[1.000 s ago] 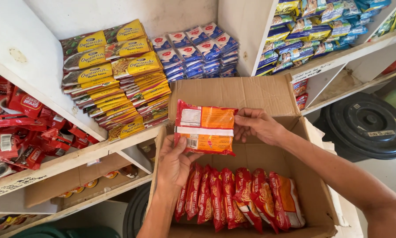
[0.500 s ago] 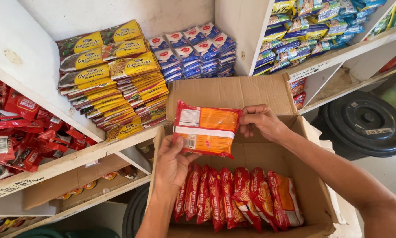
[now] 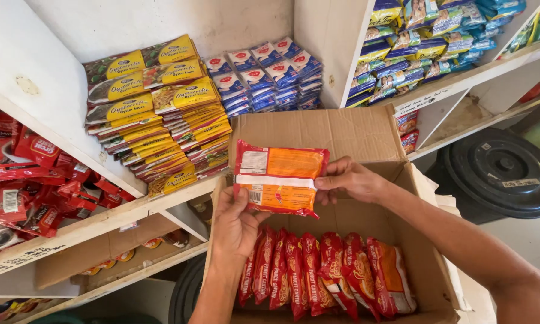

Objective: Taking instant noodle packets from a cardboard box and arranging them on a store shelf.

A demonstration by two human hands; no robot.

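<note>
- The left hand [image 3: 237, 222] grips the lower left edge of an orange and red noodle packet [image 3: 279, 177], thumb on the face turned to the camera and fingers closed behind it.
- The right hand [image 3: 349, 179] pinches the right edge of the same packet, fingertips closed on its side seam.
- The packet is held flat between both hands, its back side with a white strip across the middle facing up, hovering above the open cardboard box [image 3: 375, 135] near the box's rear wall.
- Inside the box, a row of matching red and orange packets [image 3: 327, 276] stands on edge along the near side, leaning a little to the right; the floor of the box behind them is bare cardboard.
- The rear flap of the box stands up just behind the held packet.
- To the left, a white shelf [image 3: 102, 219] carries a stack of yellow sachets [image 3: 156, 114], with blue and white sachets [image 3: 267, 78] just beside them toward the back.
- Further left, red pouches [image 3: 24, 180] lie piled in the next compartment.
- On the upper right shelf sit blue and yellow snack bags [image 3: 426, 42].
- A black round lid [image 3: 501, 174] lies to the right of the box, lower down.
</note>
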